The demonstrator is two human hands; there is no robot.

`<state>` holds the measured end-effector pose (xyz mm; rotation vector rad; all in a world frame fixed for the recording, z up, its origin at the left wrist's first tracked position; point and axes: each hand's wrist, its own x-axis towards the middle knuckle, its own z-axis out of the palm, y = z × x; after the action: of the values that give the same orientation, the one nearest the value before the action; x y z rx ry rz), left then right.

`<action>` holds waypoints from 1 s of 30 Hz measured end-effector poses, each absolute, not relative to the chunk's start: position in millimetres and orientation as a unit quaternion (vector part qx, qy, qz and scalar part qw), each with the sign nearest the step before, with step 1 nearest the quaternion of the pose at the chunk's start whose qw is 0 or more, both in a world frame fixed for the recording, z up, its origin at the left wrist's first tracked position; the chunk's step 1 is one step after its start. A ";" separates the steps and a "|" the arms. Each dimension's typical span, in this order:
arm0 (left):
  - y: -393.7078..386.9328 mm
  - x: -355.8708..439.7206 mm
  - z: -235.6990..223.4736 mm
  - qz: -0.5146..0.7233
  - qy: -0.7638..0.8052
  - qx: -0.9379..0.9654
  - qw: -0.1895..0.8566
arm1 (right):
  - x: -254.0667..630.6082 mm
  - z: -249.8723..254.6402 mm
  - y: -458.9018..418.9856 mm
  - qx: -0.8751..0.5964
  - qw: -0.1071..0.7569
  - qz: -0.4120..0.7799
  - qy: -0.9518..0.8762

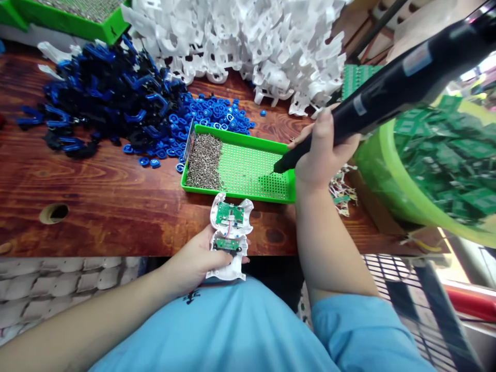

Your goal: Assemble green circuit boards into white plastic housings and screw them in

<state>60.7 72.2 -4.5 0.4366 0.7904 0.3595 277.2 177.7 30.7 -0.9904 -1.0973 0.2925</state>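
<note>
Parts in glossy blue and black plastic [104, 95] sprawl across the upper left of the frame, spilling right into small blue plastic rings [211, 111], each kind heaped by itself, probably so a hand can find it quickly. Down to lower centre, and here's the left hand [196, 256], thumb pressed over the lower piece, other fingers wrapped behind: a firm, narrow grip on two white plastic shell pieces [232, 269]. They sit at the brown wooden table's [96, 222] near edge, hollow sides up, likely to keep their insides in view. And what a look inside! Curved, notched white rims, a green circuit board in each, thin red wires bridging the two. Just beyond lies a shallow green perforated tray [253, 195], silvery screws [203, 163] banked at its left end, close by, it seems, for a short reach. Right of centre, the right hand [320, 155] has its fingers closed round a long black power screwdriver [387, 85], slanted so its thin tip points down over the tray; whether it touches, I can't tell. Far right, a yellow-green round tub [377, 155] brims with green circuit boards.
</note>
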 end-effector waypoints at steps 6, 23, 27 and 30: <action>74.1 60.9 -5.0 0.171 0.379 0.216 0.883 | 278.3 24.2 185.1 -0.400 0.767 0.082 -0.495; 73.0 59.7 -8.6 0.169 0.365 0.226 0.887 | 282.7 27.2 189.5 -0.321 0.800 0.076 -0.501; 72.8 60.7 -8.5 0.175 0.353 0.230 0.890 | 264.0 52.3 163.6 -0.319 0.823 0.067 -0.465; 73.2 62.3 -7.6 0.176 0.347 0.236 0.891 | 235.0 71.3 136.1 -0.337 0.795 0.157 -0.479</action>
<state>62.3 73.2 -7.6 0.4892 0.7204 0.3662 235.0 136.1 71.3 -0.7242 -1.0289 0.3372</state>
